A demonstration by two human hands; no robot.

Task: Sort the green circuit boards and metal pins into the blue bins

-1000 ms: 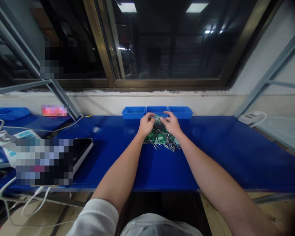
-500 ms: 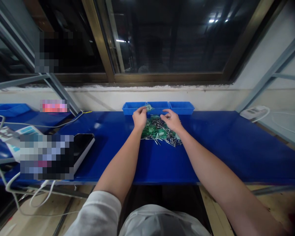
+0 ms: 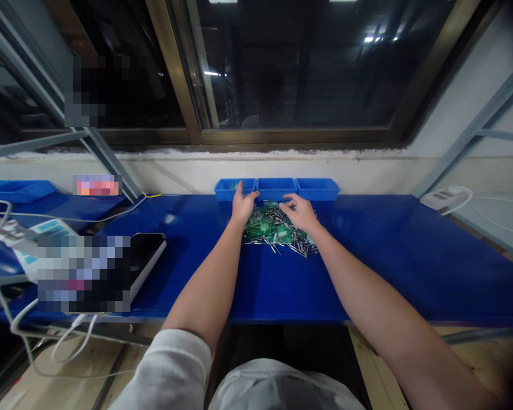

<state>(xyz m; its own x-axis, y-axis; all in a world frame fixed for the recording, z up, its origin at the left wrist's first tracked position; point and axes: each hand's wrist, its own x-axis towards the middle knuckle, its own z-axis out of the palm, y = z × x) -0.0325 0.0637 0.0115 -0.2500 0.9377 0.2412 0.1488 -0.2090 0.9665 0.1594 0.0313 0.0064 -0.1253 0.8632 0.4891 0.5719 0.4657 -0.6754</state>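
Note:
A mixed pile of thin metal pins (image 3: 302, 247), like screws or nails, and flat green pieces (image 3: 265, 230) lies on the blue table. My left hand (image 3: 241, 208) is at the pile's far left edge, in front of the left blue bin (image 3: 219, 193). Its thumb and fingers are apart and nothing shows in them. Inside that bin a small green piece (image 3: 232, 187) is visible. Over the right side of the pile hovers my right hand (image 3: 300, 212), its fingers bent but apart from the thumb, with nothing visible between them.
The middle bin (image 3: 276, 194) and right bin (image 3: 318, 194) join the left one against the wall. On the left are a phone-like device (image 3: 149, 250) on a white box and white cables (image 3: 23, 307). A white power strip (image 3: 444, 197) sits at the right. Metal frame posts flank the table.
My left hand has let go of the green piece it held and opened; a green piece now shows in the left bin. My right hand has barely moved.

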